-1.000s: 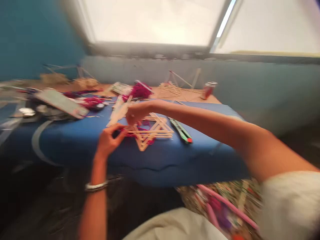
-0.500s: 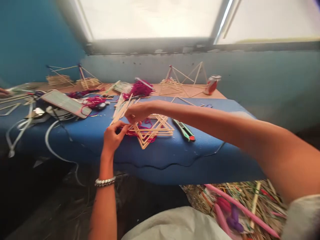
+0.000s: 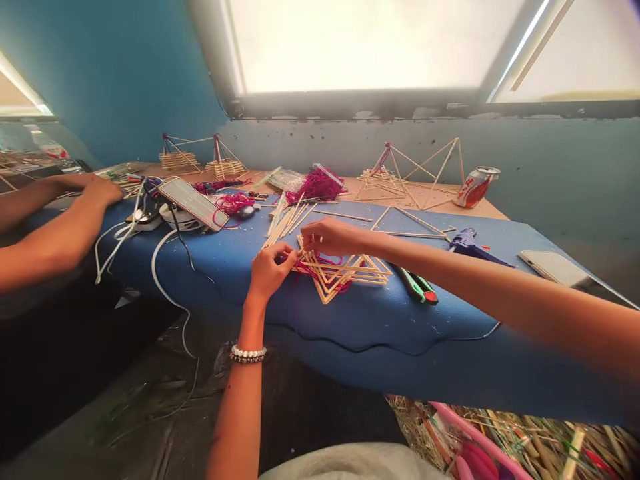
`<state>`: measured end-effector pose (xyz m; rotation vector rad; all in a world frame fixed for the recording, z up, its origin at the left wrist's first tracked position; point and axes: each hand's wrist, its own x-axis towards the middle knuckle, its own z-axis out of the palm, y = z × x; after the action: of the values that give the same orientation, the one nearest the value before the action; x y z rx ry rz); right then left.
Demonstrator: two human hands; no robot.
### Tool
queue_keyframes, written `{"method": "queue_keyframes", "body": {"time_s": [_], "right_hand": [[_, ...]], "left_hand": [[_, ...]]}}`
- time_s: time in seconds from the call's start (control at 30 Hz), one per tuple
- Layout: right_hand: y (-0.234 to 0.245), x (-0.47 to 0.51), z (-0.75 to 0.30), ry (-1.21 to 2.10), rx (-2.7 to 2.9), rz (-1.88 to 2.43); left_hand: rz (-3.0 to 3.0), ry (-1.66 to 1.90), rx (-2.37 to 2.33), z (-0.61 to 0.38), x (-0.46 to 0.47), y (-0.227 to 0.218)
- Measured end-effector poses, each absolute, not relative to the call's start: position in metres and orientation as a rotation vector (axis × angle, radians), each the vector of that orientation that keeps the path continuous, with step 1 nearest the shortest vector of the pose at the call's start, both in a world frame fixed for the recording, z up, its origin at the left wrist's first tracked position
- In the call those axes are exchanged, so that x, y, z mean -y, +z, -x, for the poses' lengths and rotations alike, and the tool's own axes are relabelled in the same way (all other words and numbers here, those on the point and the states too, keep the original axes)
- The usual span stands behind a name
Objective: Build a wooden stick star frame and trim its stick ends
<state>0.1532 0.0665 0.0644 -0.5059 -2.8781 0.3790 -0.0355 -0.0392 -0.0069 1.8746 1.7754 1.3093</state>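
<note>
From here, the left hand [image 3: 271,270], fingers curled, and the right hand [image 3: 330,237], fingertips bunched, both pinch at the near corner of a layered triangular frame of pale wooden sticks laced with magenta thread [image 3: 345,275] (it lies flat on the blue table cover [image 3: 350,320]).

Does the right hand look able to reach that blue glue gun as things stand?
Probably yes. The right hand is at the stick frame, and the glue gun lies just beyond the forearm on the same blue table. Only loose sticks lie nearby, flat, so little seems in the way.
</note>
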Motion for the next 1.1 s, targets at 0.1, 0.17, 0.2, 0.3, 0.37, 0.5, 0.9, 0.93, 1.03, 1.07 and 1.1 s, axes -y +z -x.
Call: {"method": "queue_keyframes", "body": {"time_s": [0.1,0.17,0.2,0.3,0.37,0.5,0.9,0.93,1.03,1.07,1.1], "right_hand": [[0.062,-0.065,-0.154,0.377,2.86,0.513],[0.062,-0.064,-0.153,0.389,2.856,0.516],[0.061,-0.064,-0.153,0.402,2.852,0.515],[0.059,-0.065,-0.154,0.465,2.822,0.514],[0.057,-0.069,-0.158,0.528,2.786,0.517],[0.059,-0.079,-0.174,0.704,2.645,0.521],[0.079,-0.019,-0.29,0.827,1.859,0.972],[0.076,-0.013,-0.298,0.846,1.854,1.007],[0.07,0.001,-0.309,0.928,1.904,1.062],[0.069,0.004,-0.309,0.959,1.933,1.06],[0.069,0.006,-0.308,0.987,1.96,1.048]], "left_hand": [[-1.873,1.261,-1.799,0.036,0.039,-0.007],[-1.87,1.227,-1.817,0.036,0.039,-0.008],[-1.869,1.211,-1.825,0.036,0.039,-0.008],[-1.868,1.179,-1.838,0.037,0.038,-0.008],[-1.866,1.177,-1.848,0.038,0.039,-0.008],[-1.859,1.189,-1.861,0.039,0.042,-0.007],[-1.81,1.357,-1.769,0.036,0.044,-0.002],[-1.804,1.362,-1.761,0.035,0.044,0.001],[-1.803,1.331,-1.779,0.035,0.036,0.013],[-1.81,1.299,-1.802,0.035,0.031,0.018],[-1.823,1.256,-1.832,0.034,0.025,0.024]]}}
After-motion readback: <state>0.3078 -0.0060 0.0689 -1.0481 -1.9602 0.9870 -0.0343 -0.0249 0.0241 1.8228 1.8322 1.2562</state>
